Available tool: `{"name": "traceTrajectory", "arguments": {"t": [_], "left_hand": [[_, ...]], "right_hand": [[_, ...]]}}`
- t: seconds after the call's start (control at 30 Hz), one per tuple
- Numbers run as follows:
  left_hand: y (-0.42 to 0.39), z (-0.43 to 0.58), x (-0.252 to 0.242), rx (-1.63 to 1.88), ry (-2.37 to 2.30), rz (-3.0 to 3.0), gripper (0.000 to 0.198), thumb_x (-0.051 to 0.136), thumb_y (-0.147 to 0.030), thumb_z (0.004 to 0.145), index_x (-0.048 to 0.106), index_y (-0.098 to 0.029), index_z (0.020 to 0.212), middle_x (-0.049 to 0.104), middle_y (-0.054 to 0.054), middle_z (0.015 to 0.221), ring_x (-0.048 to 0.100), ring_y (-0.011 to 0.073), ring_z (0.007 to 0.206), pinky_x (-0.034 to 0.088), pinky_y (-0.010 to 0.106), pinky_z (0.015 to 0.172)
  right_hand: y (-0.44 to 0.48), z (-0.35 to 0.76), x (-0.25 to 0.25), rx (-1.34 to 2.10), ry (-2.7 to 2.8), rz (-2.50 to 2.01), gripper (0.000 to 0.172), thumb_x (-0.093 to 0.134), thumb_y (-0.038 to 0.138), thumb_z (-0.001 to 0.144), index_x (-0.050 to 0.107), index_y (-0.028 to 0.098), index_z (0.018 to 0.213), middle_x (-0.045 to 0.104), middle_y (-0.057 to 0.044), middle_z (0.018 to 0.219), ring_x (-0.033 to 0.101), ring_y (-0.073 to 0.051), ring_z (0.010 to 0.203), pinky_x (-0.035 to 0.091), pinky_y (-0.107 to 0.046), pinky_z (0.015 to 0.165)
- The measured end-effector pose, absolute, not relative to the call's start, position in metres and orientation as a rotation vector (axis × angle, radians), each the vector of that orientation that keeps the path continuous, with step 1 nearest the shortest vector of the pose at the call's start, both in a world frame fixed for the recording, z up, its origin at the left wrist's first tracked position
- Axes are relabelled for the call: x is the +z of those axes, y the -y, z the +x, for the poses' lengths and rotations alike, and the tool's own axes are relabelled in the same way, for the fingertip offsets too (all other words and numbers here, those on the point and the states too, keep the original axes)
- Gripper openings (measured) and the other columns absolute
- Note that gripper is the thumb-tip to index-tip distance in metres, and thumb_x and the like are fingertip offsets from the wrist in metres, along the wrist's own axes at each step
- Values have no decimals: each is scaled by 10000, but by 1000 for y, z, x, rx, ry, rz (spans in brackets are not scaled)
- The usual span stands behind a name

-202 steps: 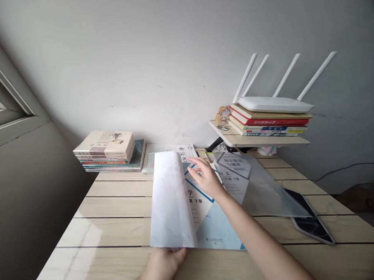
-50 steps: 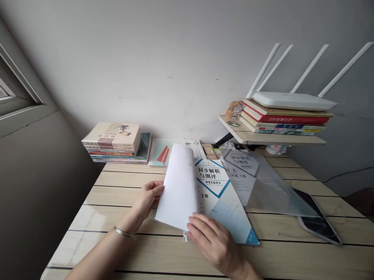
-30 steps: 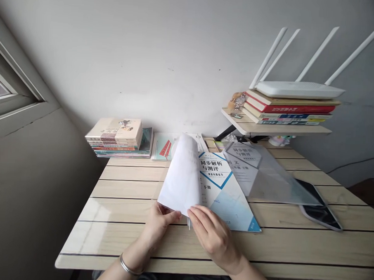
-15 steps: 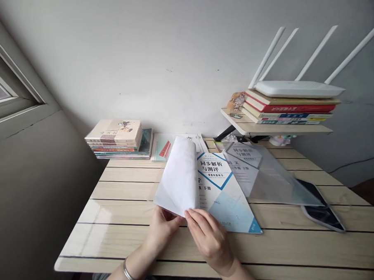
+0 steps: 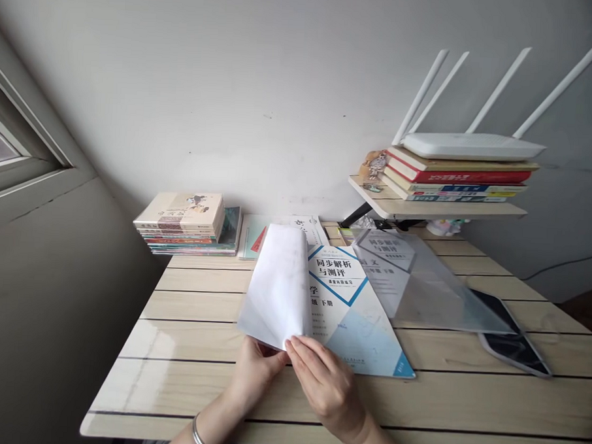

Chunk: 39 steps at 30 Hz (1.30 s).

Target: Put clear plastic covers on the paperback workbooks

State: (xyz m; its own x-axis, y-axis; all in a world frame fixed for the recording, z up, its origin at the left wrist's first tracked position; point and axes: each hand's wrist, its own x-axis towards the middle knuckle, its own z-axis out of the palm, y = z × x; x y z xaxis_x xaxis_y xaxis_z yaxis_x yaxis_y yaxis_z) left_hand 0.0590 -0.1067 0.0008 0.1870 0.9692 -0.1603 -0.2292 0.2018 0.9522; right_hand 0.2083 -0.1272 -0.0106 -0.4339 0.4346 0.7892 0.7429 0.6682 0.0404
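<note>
A blue and white workbook [image 5: 351,309] lies on the wooden table [image 5: 183,335], with a translucent white cover sheet [image 5: 278,287] curled over its left side. My left hand [image 5: 254,377], with a bracelet on the wrist, pinches the sheet's lower edge from beneath. My right hand [image 5: 325,383] presses its fingers on the sheet's lower corner and the workbook's bottom edge. A clear plastic sleeve [image 5: 421,286] lies over another workbook to the right.
A stack of books [image 5: 183,222] sits at the back left, beside thin booklets [image 5: 276,226]. A small raised shelf [image 5: 438,207] holds books and a white router [image 5: 470,146]. A dark tablet [image 5: 511,336] lies at the right. The wall is close behind.
My left hand came from the sheet's left side to its lower edge beside my right hand. Both hands have shifted slightly left along the bottom edge, and the sheet folds further over the workbook.
</note>
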Motion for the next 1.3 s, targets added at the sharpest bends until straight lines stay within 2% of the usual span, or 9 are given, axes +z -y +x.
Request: {"name": "traceTrajectory", "arguments": {"t": [0.23, 0.47, 0.7, 0.9, 1.03, 1.1, 1.17, 1.23, 1.3], "left_hand": [[107, 59, 1, 1071, -1045, 971, 362, 815, -332, 563, 668, -124, 820, 722, 108, 850, 656, 260, 821, 504, 319, 735], [108, 60, 9, 1041, -1028, 982, 416, 801, -363, 587, 667, -111, 889, 712, 145, 974, 646, 297, 930, 502, 357, 817], [109, 57, 7, 998, -1057, 1000, 418, 800, -394, 582, 679, -121, 874, 715, 140, 967, 645, 306, 950, 511, 350, 811], [109, 57, -12, 1056, -1027, 984, 508, 806, -381, 570, 652, -127, 983, 698, 140, 1030, 624, 321, 998, 493, 380, 868], [109, 61, -20, 1050, -1082, 973, 505, 821, -361, 532, 669, -182, 979, 709, 115, 1005, 623, 339, 998, 480, 401, 884], [111, 64, -20, 1034, -1127, 986, 448, 816, -347, 534, 684, -209, 940, 717, 91, 981, 626, 335, 994, 475, 395, 892], [112, 67, -18, 1001, -1152, 988, 417, 815, -337, 529, 692, -218, 910, 718, 82, 980, 621, 331, 1003, 472, 383, 898], [115, 70, -15, 968, -1171, 996, 416, 810, -333, 532, 694, -213, 914, 713, 88, 1001, 615, 328, 1017, 465, 374, 910], [117, 68, -11, 956, -1195, 1037, 413, 795, -331, 555, 694, -205, 935, 704, 96, 1032, 602, 328, 1038, 450, 375, 930]], "right_hand": [[131, 213, -19, -435, 2038, -1004, 317, 507, 62, 851, 638, 132, 1132, 700, -110, 975, 661, -215, 910, 592, -331, 777], [130, 215, -18, -476, 2065, -900, 331, 523, 42, 835, 632, 96, 1143, 697, -119, 1019, 645, -231, 979, 590, -332, 815], [131, 212, -17, -455, 2058, -891, 316, 512, 43, 832, 645, 109, 1111, 702, -104, 987, 643, -210, 966, 586, -309, 805], [118, 223, 19, 13, 2172, -955, 298, 507, 109, 819, 641, 180, 1076, 630, -105, 1104, 563, -228, 1077, 521, -401, 900], [42, 248, 38, 134, 1910, -1116, 306, 500, 248, 863, 596, 214, 1151, 574, -110, 1181, 535, -228, 1113, 507, -402, 894], [-11, 258, 39, 322, 1787, -1209, 395, 486, 319, 867, 527, 206, 1243, 495, -135, 1290, 575, -212, 1032, 542, -355, 786], [-59, 264, 37, 507, 1731, -1342, 462, 476, 360, 866, 476, 190, 1296, 432, -160, 1359, 611, -183, 917, 519, -371, 817], [-95, 264, 34, 691, 1740, -1383, 473, 469, 387, 865, 483, 172, 1286, 439, -166, 1360, 604, -184, 931, 502, -359, 818], [-117, 260, 32, 819, 1771, -1361, 424, 483, 395, 851, 554, 154, 1192, 531, -153, 1267, 605, -184, 905, 505, -324, 754]]}}
